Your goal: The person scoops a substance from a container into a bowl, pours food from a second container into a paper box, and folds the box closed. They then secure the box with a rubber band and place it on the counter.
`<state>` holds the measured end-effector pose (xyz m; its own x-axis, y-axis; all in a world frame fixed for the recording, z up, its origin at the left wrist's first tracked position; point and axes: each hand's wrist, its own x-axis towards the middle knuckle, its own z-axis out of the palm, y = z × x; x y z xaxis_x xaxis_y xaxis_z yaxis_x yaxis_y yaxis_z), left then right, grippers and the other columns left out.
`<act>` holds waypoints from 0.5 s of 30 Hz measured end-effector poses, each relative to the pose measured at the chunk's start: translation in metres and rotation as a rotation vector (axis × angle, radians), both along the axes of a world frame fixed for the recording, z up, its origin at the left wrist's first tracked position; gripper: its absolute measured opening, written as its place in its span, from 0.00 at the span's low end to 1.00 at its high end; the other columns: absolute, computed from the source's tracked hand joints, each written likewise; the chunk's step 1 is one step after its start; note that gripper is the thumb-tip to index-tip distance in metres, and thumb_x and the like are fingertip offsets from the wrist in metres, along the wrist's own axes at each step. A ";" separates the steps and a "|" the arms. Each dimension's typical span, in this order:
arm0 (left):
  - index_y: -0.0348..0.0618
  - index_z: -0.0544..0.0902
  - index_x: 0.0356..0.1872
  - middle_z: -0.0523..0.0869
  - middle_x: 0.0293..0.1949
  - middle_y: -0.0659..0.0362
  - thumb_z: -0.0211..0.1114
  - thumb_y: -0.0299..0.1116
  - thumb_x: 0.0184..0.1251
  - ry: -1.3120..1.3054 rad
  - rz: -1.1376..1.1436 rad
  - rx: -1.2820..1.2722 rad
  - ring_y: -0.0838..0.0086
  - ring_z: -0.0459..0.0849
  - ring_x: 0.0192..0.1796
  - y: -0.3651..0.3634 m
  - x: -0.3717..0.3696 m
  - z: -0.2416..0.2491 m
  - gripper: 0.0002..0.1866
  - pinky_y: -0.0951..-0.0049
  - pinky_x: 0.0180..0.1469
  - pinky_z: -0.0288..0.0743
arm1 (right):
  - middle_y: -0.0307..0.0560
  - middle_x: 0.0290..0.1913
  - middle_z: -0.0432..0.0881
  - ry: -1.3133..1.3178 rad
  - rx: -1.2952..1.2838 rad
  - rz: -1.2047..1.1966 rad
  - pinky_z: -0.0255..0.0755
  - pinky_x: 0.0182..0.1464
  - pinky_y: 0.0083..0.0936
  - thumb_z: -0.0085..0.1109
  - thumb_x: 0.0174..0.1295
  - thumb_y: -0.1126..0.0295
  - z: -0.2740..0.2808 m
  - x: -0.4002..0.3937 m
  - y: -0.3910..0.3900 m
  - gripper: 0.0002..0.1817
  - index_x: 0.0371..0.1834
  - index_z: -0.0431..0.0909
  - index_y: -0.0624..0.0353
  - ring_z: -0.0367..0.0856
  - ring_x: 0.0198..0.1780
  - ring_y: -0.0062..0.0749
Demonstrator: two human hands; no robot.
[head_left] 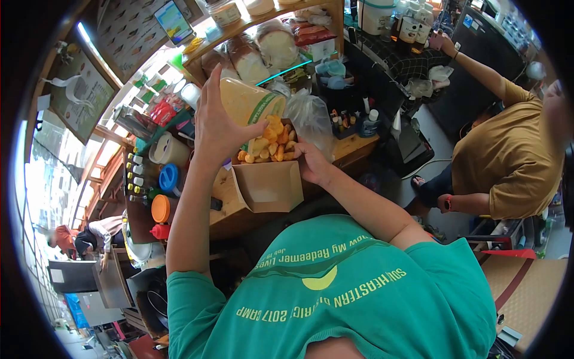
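My left hand (216,122) grips a translucent plastic tub (242,99) with a green label, its long fingers along the side and thumb across the front. The tub is tipped over an open brown cardboard box (269,185), and golden-orange snack pieces (274,140) run from its mouth down into the box. My right hand (313,163) holds the box's right side, thumb at the rim. The box's flap hangs toward me over the front edge of the wooden counter (221,191).
A clear plastic bag (311,119) lies just behind the box. Small bottles (344,122) stand to the right; a blue-lidded container (170,178) and an orange-lidded jar (161,208) are on the left. At right, a person in a mustard shirt (508,149) reaches toward bottles (412,30).
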<state>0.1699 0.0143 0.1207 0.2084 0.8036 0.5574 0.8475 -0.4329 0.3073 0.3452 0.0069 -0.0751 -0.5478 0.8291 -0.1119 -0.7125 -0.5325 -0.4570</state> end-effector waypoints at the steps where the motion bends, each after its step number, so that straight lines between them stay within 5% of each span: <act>1: 0.44 0.55 0.80 0.72 0.68 0.42 0.85 0.44 0.38 -0.002 -0.008 0.001 0.46 0.73 0.70 0.000 0.000 0.000 0.65 0.49 0.71 0.69 | 0.51 0.64 0.73 0.004 -0.001 -0.002 0.76 0.68 0.45 0.43 0.53 0.81 0.001 0.000 0.000 0.38 0.73 0.59 0.54 0.78 0.64 0.45; 15: 0.40 0.55 0.80 0.71 0.69 0.41 0.85 0.44 0.38 -0.028 0.014 -0.006 0.48 0.72 0.71 -0.002 0.002 0.002 0.65 0.51 0.72 0.68 | 0.53 0.69 0.70 0.021 0.043 0.005 0.73 0.71 0.47 0.43 0.53 0.80 -0.001 0.000 -0.002 0.42 0.77 0.53 0.54 0.74 0.69 0.47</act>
